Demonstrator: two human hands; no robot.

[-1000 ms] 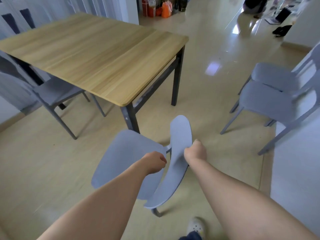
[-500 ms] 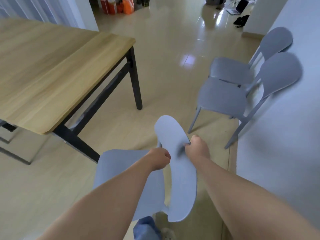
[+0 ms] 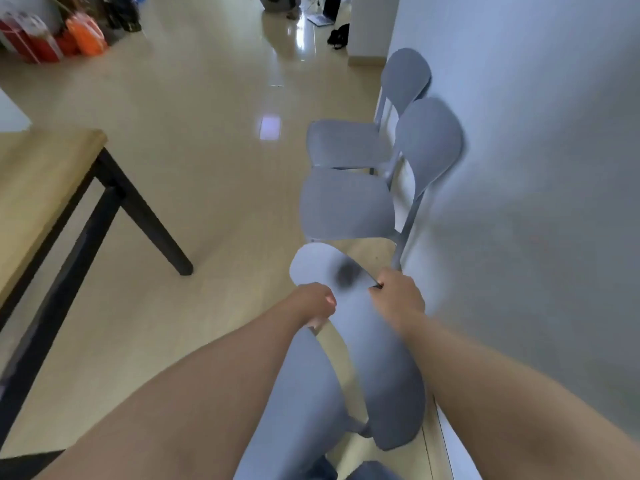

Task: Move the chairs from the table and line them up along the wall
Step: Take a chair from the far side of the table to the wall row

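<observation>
I hold a grey plastic chair (image 3: 381, 368) by its backrest, close to the white wall (image 3: 536, 202) on the right. My left hand (image 3: 317, 303) grips the backrest's left edge and my right hand (image 3: 398, 296) grips its right edge. The seat lies below my left forearm, partly hidden. Two more grey chairs stand side by side with their backs against the wall: the nearer one (image 3: 349, 206) just beyond the chair I hold, the farther one (image 3: 346, 142) behind it. The wooden table (image 3: 31, 188) with black legs is at the left.
Open beige floor lies between the table and the row of chairs. Red and orange bags (image 3: 69, 36) sit at the far left of the room. A laptop (image 3: 325, 13) and dark items lie on the floor at the far end.
The held chair has swung right, away from the table, and now sits close to the wall in line behind the two chairs. My view has turned right; both hands keep their grip.
</observation>
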